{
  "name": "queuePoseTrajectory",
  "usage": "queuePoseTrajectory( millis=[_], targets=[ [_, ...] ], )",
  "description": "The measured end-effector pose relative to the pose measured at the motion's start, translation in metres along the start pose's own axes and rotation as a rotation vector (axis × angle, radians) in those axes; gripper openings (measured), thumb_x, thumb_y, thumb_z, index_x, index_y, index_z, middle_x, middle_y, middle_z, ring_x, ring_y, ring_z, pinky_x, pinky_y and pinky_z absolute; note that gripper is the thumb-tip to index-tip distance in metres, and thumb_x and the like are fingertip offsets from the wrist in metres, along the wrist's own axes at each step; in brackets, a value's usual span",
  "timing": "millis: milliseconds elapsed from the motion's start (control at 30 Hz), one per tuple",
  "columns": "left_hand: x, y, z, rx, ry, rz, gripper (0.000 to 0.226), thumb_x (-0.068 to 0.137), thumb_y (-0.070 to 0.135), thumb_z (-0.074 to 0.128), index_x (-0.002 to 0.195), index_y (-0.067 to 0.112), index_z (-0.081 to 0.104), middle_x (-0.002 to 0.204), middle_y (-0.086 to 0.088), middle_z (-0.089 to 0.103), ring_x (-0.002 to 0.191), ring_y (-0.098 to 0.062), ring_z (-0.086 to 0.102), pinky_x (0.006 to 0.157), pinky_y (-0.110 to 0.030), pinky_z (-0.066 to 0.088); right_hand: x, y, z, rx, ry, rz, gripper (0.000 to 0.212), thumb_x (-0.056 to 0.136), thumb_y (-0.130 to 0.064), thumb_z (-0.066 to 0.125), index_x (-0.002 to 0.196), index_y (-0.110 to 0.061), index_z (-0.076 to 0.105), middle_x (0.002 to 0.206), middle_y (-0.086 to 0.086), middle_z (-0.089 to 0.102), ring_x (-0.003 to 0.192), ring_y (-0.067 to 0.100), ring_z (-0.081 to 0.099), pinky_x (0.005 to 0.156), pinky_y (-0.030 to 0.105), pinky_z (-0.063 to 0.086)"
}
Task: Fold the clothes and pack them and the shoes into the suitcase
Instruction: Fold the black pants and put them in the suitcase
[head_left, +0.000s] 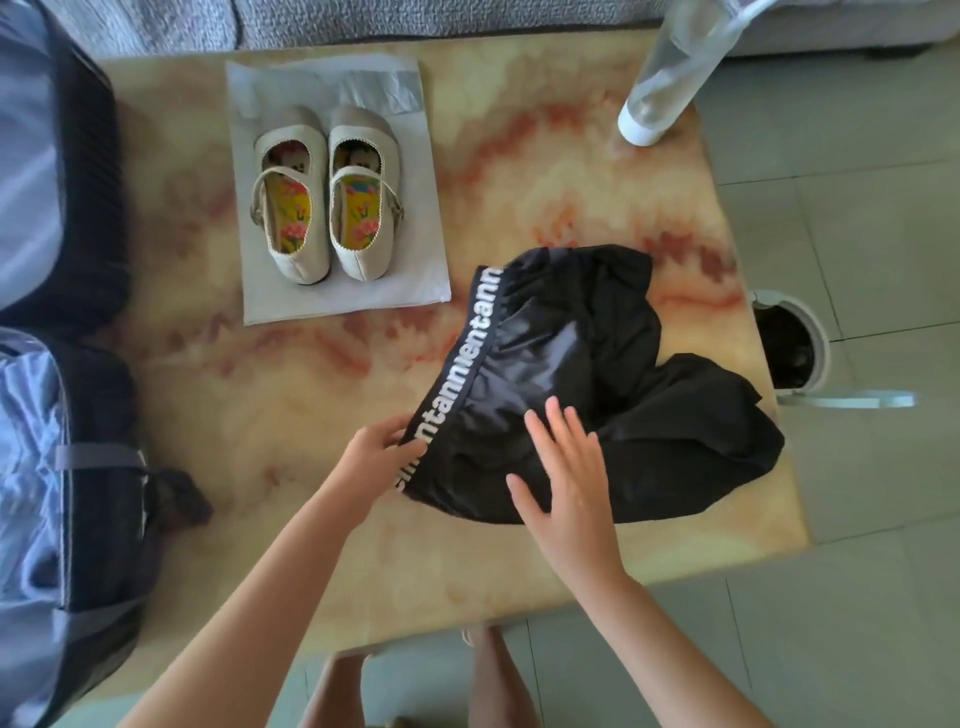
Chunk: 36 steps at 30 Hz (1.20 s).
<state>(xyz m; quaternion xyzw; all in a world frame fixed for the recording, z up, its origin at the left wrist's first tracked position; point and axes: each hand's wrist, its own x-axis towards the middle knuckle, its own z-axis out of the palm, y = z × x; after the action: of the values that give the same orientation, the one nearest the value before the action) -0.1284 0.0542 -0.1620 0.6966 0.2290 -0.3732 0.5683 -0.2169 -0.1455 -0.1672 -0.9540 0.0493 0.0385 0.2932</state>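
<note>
Black shorts (597, 374) crumpled on the tabletop (311, 389).
Left hand (379, 457) grip pinches the waistband (467, 358) at its near end; right hand (566, 483), grip wide, lies flat on the fabric.

Item count, table and surroundings.
Counted were: two shoes (291, 208), one black garment (597, 374), one grey sheet (332, 83), one clear bottle (670, 73), one open suitcase (31, 493), one bin (789, 348), one table (291, 415).

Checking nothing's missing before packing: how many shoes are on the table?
2. One beige shoe and its twin stand side by side on the grey sheet on the table. None looks hidden.
</note>
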Motion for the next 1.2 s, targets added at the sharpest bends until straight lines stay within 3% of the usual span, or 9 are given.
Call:
queuePoseTrajectory(
  millis=[100,233,467,600,700,800,967,1100,1200],
  targets=[
    [-0.018,-0.021,-0.027,0.037,0.053,-0.068,0.034,0.091,-0.009,0.050,0.100,0.022,0.062,0.083,0.003,0.070,0.060,-0.005,0.064,0.053,-0.016,0.048,0.007,0.000,0.011,-0.094,-0.094,0.093,0.071,0.091,-0.047,0.046,0.152,-0.021,0.021,0.160,0.002,0.012,0.148,0.026,-0.001,0.119,0.043,0.003],
    [-0.039,-0.060,-0.070,0.140,0.206,-0.172,0.033,0.089,-0.011,0.050,0.101,0.018,0.060,0.102,-0.013,0.068,0.078,-0.022,0.062,0.068,-0.030,0.046,-0.005,-0.021,0.034,-0.088,-0.417,0.042,0.064,0.099,-0.042,0.040,0.153,-0.026,0.010,0.160,-0.005,0.012,0.148,0.018,-0.002,0.118,0.040,-0.010],
    [-0.057,-0.098,-0.099,0.227,0.391,-0.242,0.027,0.088,-0.010,0.050,0.103,0.010,0.061,0.095,-0.007,0.063,0.088,-0.027,0.057,0.076,-0.031,0.040,-0.047,-0.061,0.086,-0.161,-0.645,-0.102,0.074,0.083,-0.050,0.011,0.151,-0.024,0.023,0.158,0.000,0.020,0.146,0.023,0.016,0.112,0.043,-0.015],
    [-0.053,-0.101,-0.107,0.205,0.393,-0.260,0.027,0.086,-0.009,0.048,0.102,0.007,0.064,0.093,-0.011,0.067,0.086,-0.029,0.062,0.072,-0.033,0.045,-0.041,-0.066,0.091,-0.176,-0.760,-0.139,0.083,0.075,-0.054,-0.003,0.153,-0.028,0.008,0.161,-0.006,0.001,0.148,0.018,-0.005,0.110,0.036,-0.018],
    [-0.047,-0.091,-0.110,0.078,0.328,-0.312,0.016,0.089,0.009,0.057,0.104,0.010,0.063,0.091,-0.009,0.068,0.082,-0.025,0.064,0.072,-0.033,0.050,-0.032,-0.072,0.090,-0.185,-0.824,-0.174,0.061,0.096,-0.045,0.019,0.153,-0.027,0.008,0.161,-0.006,-0.003,0.147,0.018,-0.012,0.112,0.034,-0.017],
    [-0.036,-0.081,-0.115,0.022,0.284,-0.312,0.028,0.087,0.041,0.064,0.105,0.020,0.063,0.093,-0.003,0.071,0.084,-0.021,0.068,0.072,-0.031,0.053,-0.028,-0.074,0.090,-0.156,-0.854,-0.184,0.057,0.101,-0.033,0.036,0.153,-0.029,0.011,0.160,-0.007,-0.006,0.146,0.017,-0.016,0.114,0.034,-0.015],
    [-0.016,-0.074,-0.118,0.019,0.314,-0.203,0.025,0.087,0.036,0.066,0.104,0.018,0.066,0.094,-0.002,0.073,0.078,-0.015,0.069,0.072,-0.028,0.054,-0.032,-0.075,0.094,-0.133,-0.871,-0.194,0.054,0.101,-0.032,0.037,0.152,-0.031,0.017,0.160,-0.009,-0.006,0.142,0.015,-0.023,0.114,0.034,-0.013],
    [-0.012,-0.074,-0.121,0.080,0.467,-0.121,0.016,0.088,0.023,0.067,0.097,0.010,0.067,0.091,-0.004,0.072,0.083,-0.021,0.069,0.077,-0.035,0.055,-0.024,-0.082,0.088,-0.001,-0.706,-0.176,0.042,0.099,-0.021,0.041,0.141,-0.026,0.046,0.157,-0.010,0.021,0.146,0.012,0.014,0.121,0.036,0.005],
    [-0.020,-0.075,-0.128,0.109,0.643,-0.096,0.023,0.090,0.022,0.063,0.107,0.006,0.064,0.103,-0.005,0.068,0.096,-0.021,0.065,0.078,-0.032,0.049,0.004,-0.089,0.083,0.091,-0.406,-0.144,0.033,0.092,-0.008,0.049,0.118,-0.019,0.067,0.141,-0.004,0.050,0.126,0.014,0.048,0.116,0.035,0.026]
  ],
)
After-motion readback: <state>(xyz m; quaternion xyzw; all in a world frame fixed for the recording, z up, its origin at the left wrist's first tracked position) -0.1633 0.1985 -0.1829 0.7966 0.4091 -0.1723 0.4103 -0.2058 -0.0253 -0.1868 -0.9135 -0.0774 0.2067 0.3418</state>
